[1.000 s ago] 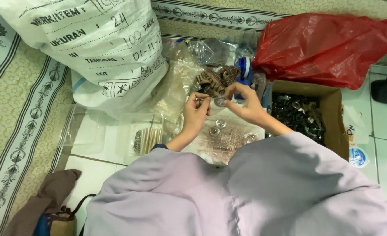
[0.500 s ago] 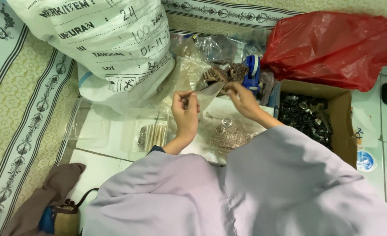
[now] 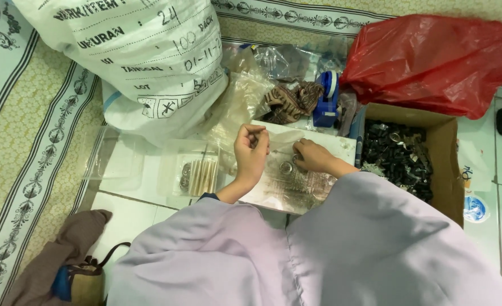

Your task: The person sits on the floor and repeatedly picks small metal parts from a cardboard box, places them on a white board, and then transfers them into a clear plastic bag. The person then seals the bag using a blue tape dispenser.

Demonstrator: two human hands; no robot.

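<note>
— What is your left hand (image 3: 251,150) doing?
— It is lifted and curled nearly closed, fingertips pinched on the edge of a thin clear plastic bag (image 3: 282,139), so you keep its mouth raised.

— And your right hand (image 3: 310,157)?
— It lies low on the floor, fingers narrowed over small silver metal rings (image 3: 288,168) scattered on the clear plastic sheet (image 3: 296,187); whether it grips one, I cannot tell.

— What lies close by?
— An open brown cardboard box (image 3: 441,164) of dark parts just to your right, a clear tray (image 3: 197,174) to your left.

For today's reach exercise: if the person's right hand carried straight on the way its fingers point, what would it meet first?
The right hand points leftward, so it would probably meet the left hand first, though depth is unclear.
</note>
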